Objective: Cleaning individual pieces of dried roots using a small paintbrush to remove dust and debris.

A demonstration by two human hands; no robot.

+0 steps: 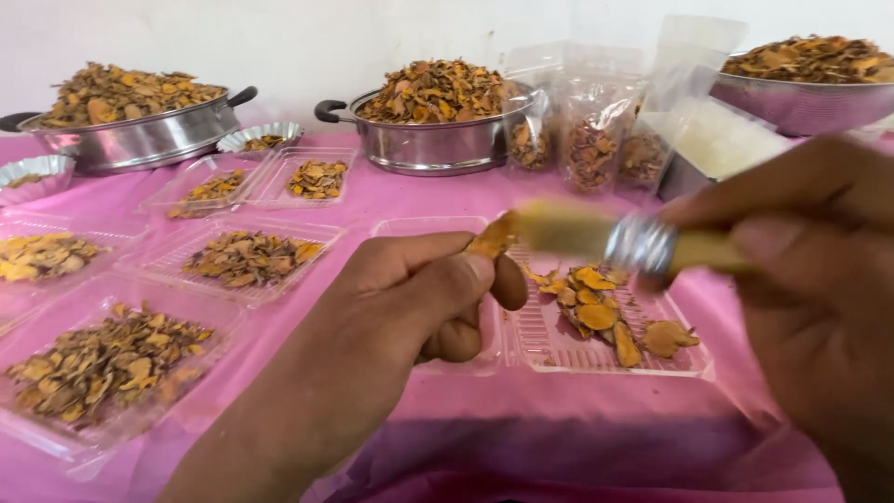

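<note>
My left hand pinches a dried orange slice between thumb and fingers, above a clear plastic tray. My right hand grips a brush with a wooden handle and metal ferrule; its pale bristles, blurred by motion, touch the slice. Several more orange slices lie in the tray below.
Clear trays of dried slices lie on the pink cloth at the left. Steel pots heaped with slices stand behind, with a third bowl at the far right. Filled clear pouches stand by the middle pot.
</note>
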